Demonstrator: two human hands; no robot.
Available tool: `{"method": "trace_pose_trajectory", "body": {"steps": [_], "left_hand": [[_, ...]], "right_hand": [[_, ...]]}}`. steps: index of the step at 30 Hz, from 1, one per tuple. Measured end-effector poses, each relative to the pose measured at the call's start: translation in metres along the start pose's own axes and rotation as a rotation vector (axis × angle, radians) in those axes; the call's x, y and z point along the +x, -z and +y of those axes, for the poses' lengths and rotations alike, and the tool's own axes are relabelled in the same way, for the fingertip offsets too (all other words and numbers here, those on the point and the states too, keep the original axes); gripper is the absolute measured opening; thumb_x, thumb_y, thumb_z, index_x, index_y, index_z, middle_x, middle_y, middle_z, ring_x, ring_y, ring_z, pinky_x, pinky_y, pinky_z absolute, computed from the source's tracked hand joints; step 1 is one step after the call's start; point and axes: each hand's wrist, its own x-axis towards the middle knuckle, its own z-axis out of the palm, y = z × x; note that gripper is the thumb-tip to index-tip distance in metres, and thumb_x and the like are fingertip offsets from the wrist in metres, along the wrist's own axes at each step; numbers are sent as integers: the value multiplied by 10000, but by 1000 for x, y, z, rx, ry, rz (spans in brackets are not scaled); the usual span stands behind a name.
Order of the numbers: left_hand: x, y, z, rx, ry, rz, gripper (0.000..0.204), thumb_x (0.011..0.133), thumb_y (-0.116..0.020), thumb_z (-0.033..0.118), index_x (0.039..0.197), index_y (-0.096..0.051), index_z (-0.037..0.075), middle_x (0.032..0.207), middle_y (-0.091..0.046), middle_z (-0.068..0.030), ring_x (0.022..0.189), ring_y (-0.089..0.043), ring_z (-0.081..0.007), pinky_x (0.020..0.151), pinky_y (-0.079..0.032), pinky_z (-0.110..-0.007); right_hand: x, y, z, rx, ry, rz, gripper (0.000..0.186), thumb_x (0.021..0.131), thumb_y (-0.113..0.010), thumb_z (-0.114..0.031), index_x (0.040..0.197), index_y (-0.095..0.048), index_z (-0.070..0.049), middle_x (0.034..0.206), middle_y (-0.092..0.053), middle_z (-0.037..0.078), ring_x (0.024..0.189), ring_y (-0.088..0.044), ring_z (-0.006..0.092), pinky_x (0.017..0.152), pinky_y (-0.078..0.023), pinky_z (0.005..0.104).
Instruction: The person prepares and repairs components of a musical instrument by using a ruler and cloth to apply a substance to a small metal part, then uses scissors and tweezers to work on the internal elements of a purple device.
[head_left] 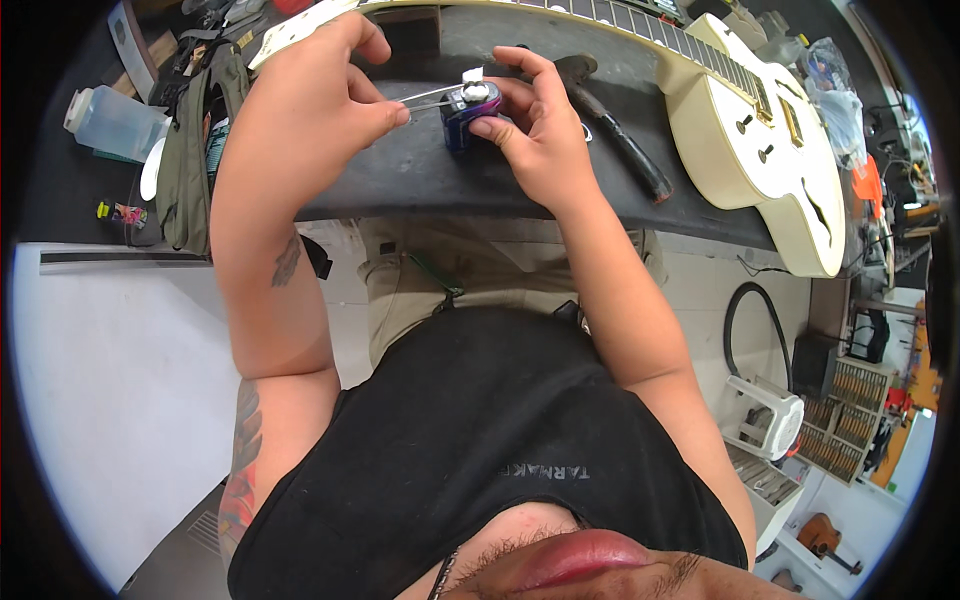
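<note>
Over the workbench, my left hand (340, 100) pinches a pair of thin metal prongs, like tweezers (432, 98), between thumb and finger. Their far ends reach a crumpled white wad (474, 88) on top of a small dark blue and purple block-shaped container (460, 125). My right hand (545, 145) grips that container, its thumb on the near side and the fingers behind. The exact kind of the container cannot be made out. A hammer-like tool with a dark handle (625, 145) lies just right of my right hand.
A cream hollow-body guitar (720, 150) lies at the right, its neck (610, 15) running along the far side of the dark workbench (400, 185). At the left sit a green bag (195, 150) and a translucent plastic bottle (115, 122).
</note>
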Motion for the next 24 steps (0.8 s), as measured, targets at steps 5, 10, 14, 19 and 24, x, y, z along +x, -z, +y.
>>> {"method": "trace_pose_trajectory", "body": {"steps": [5,10,14,19,24], "left_hand": [[4,0,-5,6,-10,1,427,912,-865,62,1264,-629,5,834,-776,-81,718,-702,-112,632,-510,-279],[9,-2,-8,-39,-38,-27,446,914,-871,86,1275,-622,4,833,-776,-78,720,-720,-112,612,-509,-273],[9,-4,-2,-10,-11,-35,458,917,-875,104,1281,-617,2,821,-774,-63,710,-726,-118,584,-500,-271],[7,-2,16,55,-18,-42,451,920,-877,74,1291,-631,5,830,-791,-68,730,-739,-115,605,-518,-266],[0,8,39,186,-74,56,395,843,-890,-7,1127,-622,-63,776,-767,-183,652,-743,-191,565,-544,-321]], "right_hand": [[3,4,3,136,-36,-19,734,1000,-771,41,1637,-430,-86,1408,-764,170,1315,-734,257,1084,-606,391],[2,2,0,144,-46,-22,744,1009,-754,57,1656,-414,-83,1410,-751,173,1329,-714,246,1092,-607,392],[2,1,0,144,-33,-21,759,1005,-754,61,1666,-411,-87,1405,-753,175,1330,-713,246,1104,-601,395],[1,3,1,138,-34,-20,778,998,-756,65,1675,-408,-92,1410,-751,172,1329,-713,248,1112,-591,396],[1,7,6,138,-24,-33,793,1004,-758,42,1695,-395,-98,1414,-743,164,1337,-698,230,1118,-559,381]]}}
